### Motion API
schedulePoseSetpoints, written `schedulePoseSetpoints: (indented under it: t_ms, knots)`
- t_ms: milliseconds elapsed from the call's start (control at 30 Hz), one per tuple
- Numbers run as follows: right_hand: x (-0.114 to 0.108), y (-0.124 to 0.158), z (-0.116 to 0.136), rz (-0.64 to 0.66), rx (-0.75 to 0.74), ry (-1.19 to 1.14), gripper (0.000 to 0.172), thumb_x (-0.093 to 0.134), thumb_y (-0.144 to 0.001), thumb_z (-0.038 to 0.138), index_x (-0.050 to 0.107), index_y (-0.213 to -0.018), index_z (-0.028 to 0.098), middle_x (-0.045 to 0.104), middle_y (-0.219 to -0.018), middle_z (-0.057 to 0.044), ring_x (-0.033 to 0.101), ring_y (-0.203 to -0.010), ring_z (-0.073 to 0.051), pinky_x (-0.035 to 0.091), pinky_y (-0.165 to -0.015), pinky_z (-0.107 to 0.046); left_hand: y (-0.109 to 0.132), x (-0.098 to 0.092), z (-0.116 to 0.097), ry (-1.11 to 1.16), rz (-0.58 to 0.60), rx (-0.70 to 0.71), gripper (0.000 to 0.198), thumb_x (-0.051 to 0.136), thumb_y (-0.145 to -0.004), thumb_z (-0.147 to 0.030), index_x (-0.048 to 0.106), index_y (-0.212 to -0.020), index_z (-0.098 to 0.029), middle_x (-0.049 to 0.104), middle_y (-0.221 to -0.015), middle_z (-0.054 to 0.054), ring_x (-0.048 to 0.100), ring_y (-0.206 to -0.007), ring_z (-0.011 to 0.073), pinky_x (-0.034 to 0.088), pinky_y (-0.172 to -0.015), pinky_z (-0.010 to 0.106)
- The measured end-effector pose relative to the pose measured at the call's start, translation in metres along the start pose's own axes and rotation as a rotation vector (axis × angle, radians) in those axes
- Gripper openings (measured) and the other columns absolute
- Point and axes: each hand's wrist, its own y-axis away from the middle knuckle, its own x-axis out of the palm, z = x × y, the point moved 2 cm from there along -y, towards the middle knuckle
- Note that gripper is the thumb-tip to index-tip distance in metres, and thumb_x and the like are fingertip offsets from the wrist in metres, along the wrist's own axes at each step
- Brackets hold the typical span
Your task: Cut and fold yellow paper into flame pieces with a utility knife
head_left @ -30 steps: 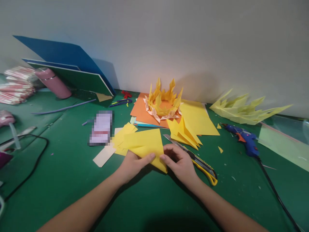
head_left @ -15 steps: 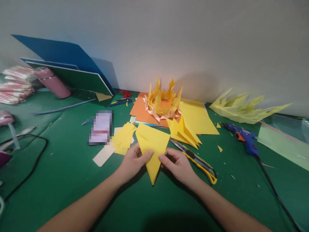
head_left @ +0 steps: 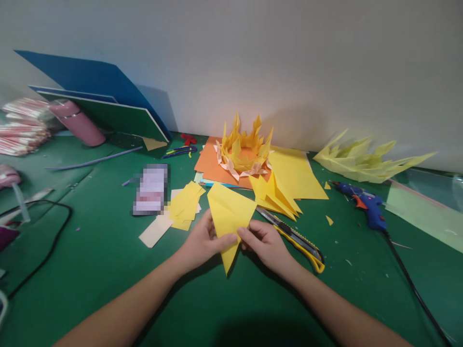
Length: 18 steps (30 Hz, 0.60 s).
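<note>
A folded piece of yellow paper [head_left: 231,212], shaped like a kite with its narrow point toward me, is held between both hands above the green table. My left hand [head_left: 204,239] is closed on its left side, thumb lying across the front. My right hand [head_left: 263,242] pinches the right edge, its thumb tip close to the left thumb; the fingers behind the paper are hidden. Just beyond lie folded yellow paper pieces [head_left: 273,195], and a yellow utility knife [head_left: 296,241] rests to the right of my right hand. Yellow paper scraps [head_left: 185,205] lie left of the held paper.
A crown-like ring of folded paper points [head_left: 246,149] stands on orange and yellow sheets. At right are a pale yellow folded-paper piece [head_left: 369,161] and a blue glue gun [head_left: 365,205] with its cord. Leftward lie a blurred-out phone [head_left: 151,189] and a pink bottle [head_left: 77,123].
The yellow paper has tilted slightly, its top moving right and its lower point a little left. My left thumb has slid right and down, nearer my right thumb.
</note>
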Motion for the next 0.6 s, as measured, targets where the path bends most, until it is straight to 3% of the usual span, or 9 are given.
schedulePoseSetpoints:
  t_ms: [133, 267, 367, 467, 600]
  knots:
    - [0.000, -0.001, -0.002, -0.021, -0.008, 0.009, 0.046, 0.054, -0.080, 0.057, 0.047, -0.054, 0.020, 0.048, -0.049, 0.003, 0.042, -0.046, -0.010, 0.035, -0.045, -0.022, 0.000, 0.002, 0.001, 0.024, 0.027, -0.039, 0.056, 0.079, -0.065, -0.028, 0.045, -0.109, -0.020, 0.065, -0.111, 0.012, 0.067, -0.096, 0.0260, 0.053, -0.082, 0.038]
    - [0.000, -0.001, -0.004, -0.051, 0.017, 0.006, 0.046, 0.054, -0.081, 0.057, 0.049, -0.054, 0.020, 0.050, -0.049, 0.002, 0.042, -0.044, -0.009, 0.033, -0.043, -0.022, -0.001, 0.000, 0.003, 0.071, -0.011, -0.055, 0.081, 0.079, -0.067, -0.027, 0.026, -0.128, -0.021, 0.069, -0.092, 0.007, 0.070, -0.078, 0.0221, 0.055, -0.072, 0.035]
    - [0.001, -0.001, -0.005, -0.062, 0.037, -0.007, 0.046, 0.053, -0.081, 0.058, 0.053, -0.056, 0.019, 0.051, -0.048, 0.002, 0.042, -0.042, -0.009, 0.034, -0.043, -0.022, -0.002, -0.002, 0.004, 0.089, -0.038, -0.013, 0.085, 0.078, -0.068, -0.026, 0.020, -0.130, -0.024, 0.067, -0.090, 0.004, 0.069, -0.074, 0.0192, 0.055, -0.070, 0.032]
    - [0.001, -0.001, -0.004, -0.076, 0.043, -0.003, 0.045, 0.054, -0.080, 0.057, 0.054, -0.056, 0.019, 0.051, -0.046, 0.002, 0.043, -0.042, -0.009, 0.035, -0.043, -0.022, -0.003, -0.005, 0.006, 0.003, -0.053, 0.073, 0.064, 0.075, -0.070, -0.026, 0.034, -0.120, -0.026, 0.063, -0.096, 0.002, 0.067, -0.072, 0.0152, 0.054, -0.068, 0.030]
    - [0.000, -0.001, -0.001, -0.115, 0.024, 0.060, 0.045, 0.054, -0.080, 0.055, 0.054, -0.053, 0.019, 0.051, -0.045, 0.002, 0.046, -0.042, -0.010, 0.038, -0.045, -0.022, -0.004, -0.008, 0.004, -0.358, -0.084, 0.240, 0.020, 0.069, -0.073, -0.024, 0.061, -0.091, -0.020, 0.063, -0.090, 0.002, 0.060, -0.072, 0.0134, 0.050, -0.067, 0.028]
